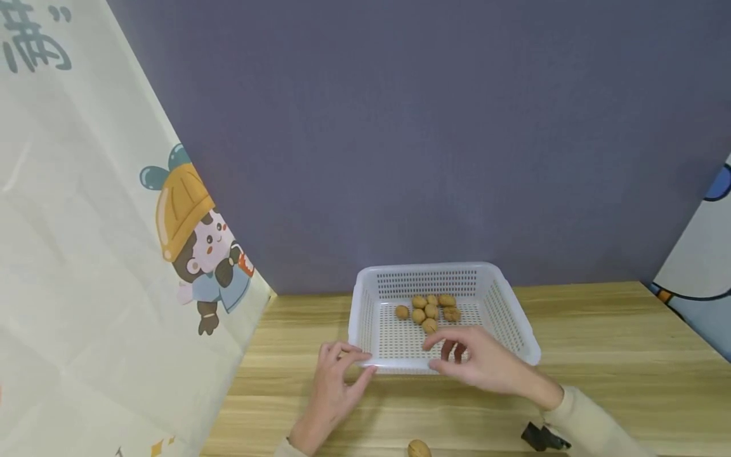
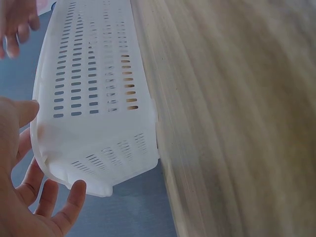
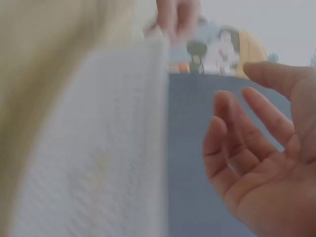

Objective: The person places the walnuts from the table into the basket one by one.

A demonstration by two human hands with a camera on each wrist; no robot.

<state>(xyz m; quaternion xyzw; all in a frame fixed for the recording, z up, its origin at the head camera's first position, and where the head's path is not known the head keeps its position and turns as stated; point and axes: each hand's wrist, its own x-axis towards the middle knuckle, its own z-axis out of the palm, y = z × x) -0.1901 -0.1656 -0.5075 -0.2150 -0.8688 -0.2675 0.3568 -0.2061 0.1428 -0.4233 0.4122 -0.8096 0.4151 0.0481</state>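
A white perforated plastic basket [image 1: 361, 304] stands on the table with several walnuts [image 1: 431, 311] inside, mostly grouped toward its back. At its front left corner, my left hand [image 1: 334, 387] pinches the rim between thumb and fingers. In the left wrist view, the thumb [image 2: 27, 111] lies at the basket's outer wall [image 2: 89, 128] and the other fingers bend around the corner. Over the basket's front rim hovers my right hand [image 1: 480, 358], its fingers loosely curved and apart from the thumb. Nothing is between them in the right wrist view, where the palm [image 3: 266, 197] shows beside the blurred basket.
A single walnut [image 1: 419, 449] lies on the wooden table [image 1: 297, 324] at the near edge of the view. Next to the right sleeve is a small black object [image 1: 542, 438]. A dark blue-grey panel [image 1: 428, 139] rises behind the basket, with a printed white sheet [image 1: 85, 254] on the left.
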